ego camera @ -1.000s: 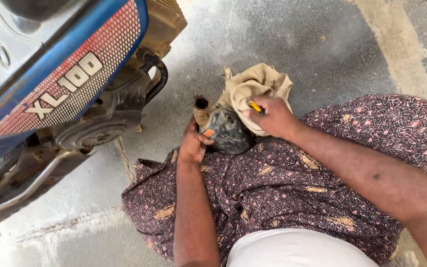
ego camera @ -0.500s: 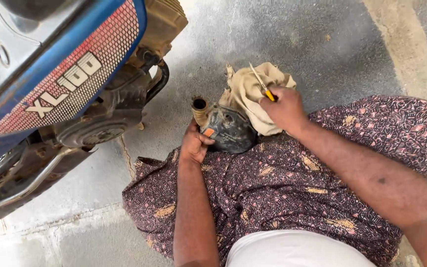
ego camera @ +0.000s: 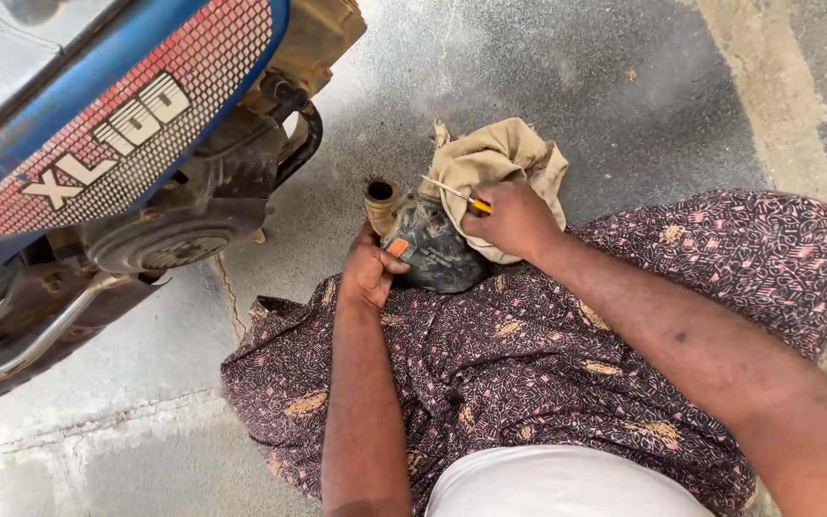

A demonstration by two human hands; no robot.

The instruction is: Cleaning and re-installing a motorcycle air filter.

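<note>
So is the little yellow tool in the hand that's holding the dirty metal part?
No, the left hand grips the dirty metal part, while the right hand holds the yellow-handled tool beside the tan cloth.

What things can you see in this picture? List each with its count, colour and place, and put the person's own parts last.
motorbike: one, blue panel with a red and white grid, dark engine parts below, upper left.
metal part: one, grimy dark grey with a tan pipe opening and an orange patch, at the middle, against the lap.
cloth: one, beige, crumpled, behind the metal part.
screwdriver: one, thin metal shaft, yellow handle, over the cloth.
floor: grey concrete with a paler band at right.
patterned garment: one, dark maroon, across the lap.
left hand: grips the metal part.
right hand: holds the screwdriver.
</note>
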